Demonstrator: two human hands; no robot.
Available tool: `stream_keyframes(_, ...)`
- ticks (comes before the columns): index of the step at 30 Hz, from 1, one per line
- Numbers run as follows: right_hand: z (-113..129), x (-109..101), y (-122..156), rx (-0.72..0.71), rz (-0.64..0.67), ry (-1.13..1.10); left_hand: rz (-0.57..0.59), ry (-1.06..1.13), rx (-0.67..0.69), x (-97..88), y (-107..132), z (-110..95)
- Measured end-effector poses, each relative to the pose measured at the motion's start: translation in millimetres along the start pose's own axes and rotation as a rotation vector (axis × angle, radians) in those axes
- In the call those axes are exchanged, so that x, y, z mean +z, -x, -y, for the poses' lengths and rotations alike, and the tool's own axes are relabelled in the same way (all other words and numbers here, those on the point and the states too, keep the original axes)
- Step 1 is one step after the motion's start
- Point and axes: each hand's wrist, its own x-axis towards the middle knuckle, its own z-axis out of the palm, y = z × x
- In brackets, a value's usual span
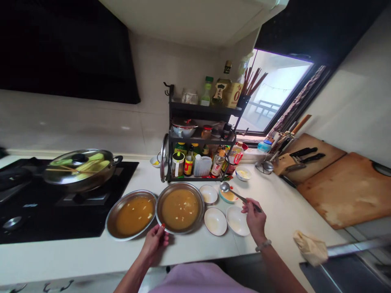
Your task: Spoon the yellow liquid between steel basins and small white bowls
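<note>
My right hand point(255, 217) is closed around the dark handle of a metal ladle point(225, 186). The ladle's head hangs over a small bowl with a teal rim point(229, 200), which has something orange inside. At the front edge of a round metal basin point(200, 217), my left hand point(155, 243) pinches the rim. Brown liquid with pale bits fills that basin. A second metal basin point(107, 224) of similar brown liquid sits against it on the left. Three white bowls point(209, 194) point(215, 221) point(238, 221) surround the teal-rimmed one, with little in them.
On the left, a lidded pan point(79, 169) stands on the black stove point(119, 199). Behind the basins rises a black rack point(198, 140) of bottles and jars. Knives in a wooden block point(284, 163), cutting boards point(345, 191) and a cloth point(310, 248) are at the right.
</note>
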Motion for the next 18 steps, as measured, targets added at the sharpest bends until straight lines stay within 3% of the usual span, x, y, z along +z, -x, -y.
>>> stream_keyframes(6,-37.3,-15.3,-12.2,0.092,-0.044,-0.004,0.0,0.002,0.004,-0.9,-0.4,0.1)
stream_keyframes(9,-44.9,-10.1,-11.3,0.163,-0.064,-0.079,-0.01,-0.006,0.005,-1.0,-1.0,0.5)
stream_keyframes(13,-53.2,-4.3,-15.3,0.286,-0.2,-0.182,-0.028,-0.006,0.008,-1.5,-1.5,2.0)
stream_keyframes(18,-59.9,-8.6,-25.0,0.324,-0.284,-0.226,-0.03,-0.006,0.018,-1.6,-2.2,3.3)
